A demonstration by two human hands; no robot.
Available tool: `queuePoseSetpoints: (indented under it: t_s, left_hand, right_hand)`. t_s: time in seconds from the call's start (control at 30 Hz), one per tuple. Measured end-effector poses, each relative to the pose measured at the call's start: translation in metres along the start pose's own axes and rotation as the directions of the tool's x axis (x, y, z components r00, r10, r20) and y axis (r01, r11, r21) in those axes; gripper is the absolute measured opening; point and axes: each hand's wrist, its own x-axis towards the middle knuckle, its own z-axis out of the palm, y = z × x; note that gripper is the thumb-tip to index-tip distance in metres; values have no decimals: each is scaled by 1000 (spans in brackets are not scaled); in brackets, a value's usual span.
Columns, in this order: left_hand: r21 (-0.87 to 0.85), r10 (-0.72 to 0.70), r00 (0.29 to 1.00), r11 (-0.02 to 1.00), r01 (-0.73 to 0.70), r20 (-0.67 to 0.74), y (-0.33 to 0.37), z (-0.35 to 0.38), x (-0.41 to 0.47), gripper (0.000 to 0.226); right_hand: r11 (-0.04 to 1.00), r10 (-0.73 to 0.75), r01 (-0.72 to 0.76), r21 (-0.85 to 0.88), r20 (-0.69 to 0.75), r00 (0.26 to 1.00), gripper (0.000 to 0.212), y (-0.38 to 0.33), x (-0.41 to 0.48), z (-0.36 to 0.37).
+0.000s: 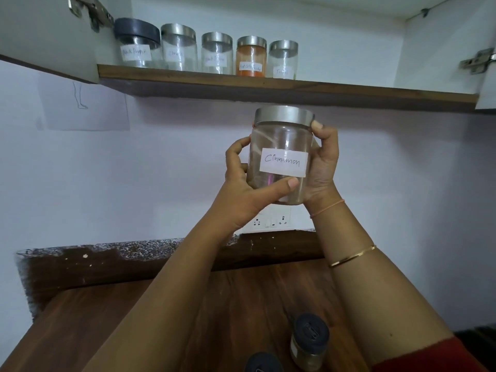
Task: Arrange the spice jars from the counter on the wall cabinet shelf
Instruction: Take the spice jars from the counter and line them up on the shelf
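Note:
Both hands hold a clear jar [281,146] with a steel lid and a white label reading "Cinnamon", raised in front of the wall just below the cabinet shelf [268,83]. My left hand [247,189] grips its lower left side, thumb across the front under the label. My right hand [322,162] grips its right side, thumb up at the lid's edge. Several labelled jars stand in a row on the shelf's left half, one with a black lid [135,42] and one filled with orange powder [251,57]. Two dark-lidded jars [308,342] stand on the counter.
The wooden counter [107,318] runs below, with a dark backsplash strip behind it. A white socket plate [271,221] sits on the wall under the held jar. Cabinet hinges [476,61] show at both sides. The shelf's right half holds no jars.

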Motion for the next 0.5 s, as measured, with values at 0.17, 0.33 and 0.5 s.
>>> queuePoseSetpoints:
  t_s: [0.17, 0.33, 0.5]
  left_hand:
    - [-29, -9, 1000, 1000, 9, 3, -4, 4, 4, 90]
    - [-89, -7, 999, 996, 10, 36, -11, 8, 8, 83]
    - [-8, 43, 998, 999, -43, -52, -17, 13, 14, 73]
  right_hand:
    - [994, -15, 16, -108, 6, 1000, 78, -11, -4, 2]
    - [961, -50, 21, -276, -98, 994, 89, -22, -9, 2]
    - [857, -51, -22, -515, -127, 991, 64, -35, -19, -3]
